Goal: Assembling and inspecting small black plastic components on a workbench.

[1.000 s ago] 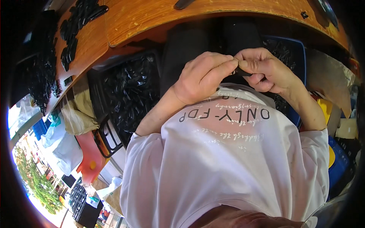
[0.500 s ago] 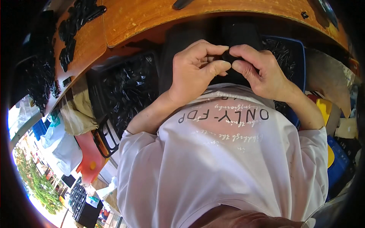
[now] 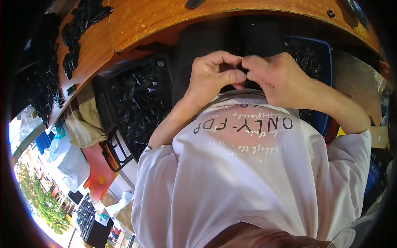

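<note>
Over my lap, my left hand (image 3: pixel 211 78) and my right hand (image 3: pixel 281 78) meet at the fingertips. Thumb and forefinger of the left are bent into a pinch. The right hand's fingers curl inward, slightly blurred, with its back turned up. Between them is a small black plastic piece, mostly hidden by the fingers and hard to tell from the dark trousers (image 3: pixel 260 39) behind. On my left stands a black crate (image 3: pixel 167 78) of shiny black plastic pieces. A blue bin (image 3: pixel 331 66) on my right holds similar slim black pieces.
A worn wooden table (image 3: pixel 153 20) curves across the front. Heaps of black parts (image 3: pixel 72 45) lie on its left side, with a dark object (image 3: pixel 194 3) at the far edge. Cardboard (image 3: pixel 357 78) stands at right; a red stool (image 3: pixel 98 171) and bags (image 3: pixel 68 161) at left.
My right hand has rolled over and inward, its elbow swinging outward to the right. My left hand has moved down slightly. The black piece between the fingertips is now less visible.
</note>
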`<state>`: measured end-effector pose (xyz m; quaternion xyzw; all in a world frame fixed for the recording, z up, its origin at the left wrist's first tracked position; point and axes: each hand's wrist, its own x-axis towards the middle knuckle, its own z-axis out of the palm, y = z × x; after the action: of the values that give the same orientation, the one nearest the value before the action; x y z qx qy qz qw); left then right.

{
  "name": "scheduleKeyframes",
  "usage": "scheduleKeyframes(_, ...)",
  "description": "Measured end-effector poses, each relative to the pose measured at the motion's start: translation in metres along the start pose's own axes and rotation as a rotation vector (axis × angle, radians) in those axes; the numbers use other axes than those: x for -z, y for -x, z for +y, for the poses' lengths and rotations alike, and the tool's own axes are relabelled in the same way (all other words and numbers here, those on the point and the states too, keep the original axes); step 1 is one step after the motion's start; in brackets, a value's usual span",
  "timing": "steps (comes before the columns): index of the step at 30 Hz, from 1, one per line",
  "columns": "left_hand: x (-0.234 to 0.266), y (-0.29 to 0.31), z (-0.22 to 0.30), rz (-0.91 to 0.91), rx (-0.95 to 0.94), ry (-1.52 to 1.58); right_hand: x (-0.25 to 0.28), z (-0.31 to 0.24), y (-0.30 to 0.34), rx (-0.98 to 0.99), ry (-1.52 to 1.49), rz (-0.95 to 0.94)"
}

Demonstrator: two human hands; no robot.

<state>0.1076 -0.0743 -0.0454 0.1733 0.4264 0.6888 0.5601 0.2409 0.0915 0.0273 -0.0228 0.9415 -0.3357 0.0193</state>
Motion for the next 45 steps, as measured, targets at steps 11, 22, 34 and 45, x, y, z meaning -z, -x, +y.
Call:
scheduleKeyframes(11,-0.007,-0.004,0.006,0.024,-0.157,0.033,0.002,0.013,0.0,-0.527,-1.187,0.407)
scheduleKeyframes(22,-0.01,0.002,0.009,-0.006,-0.173,0.104,0.003,0.005,0.022,-0.396,-0.978,0.255)
scheduleKeyframes(34,-0.005,0.002,0.008,0.014,-0.246,0.022,-0.001,0.017,0.013,-0.257,-0.351,0.424)
scheduleKeyframes(45,-0.009,0.0,0.021,0.091,-0.216,0.037,0.047,0.103,-0.031,-0.208,0.145,0.667)
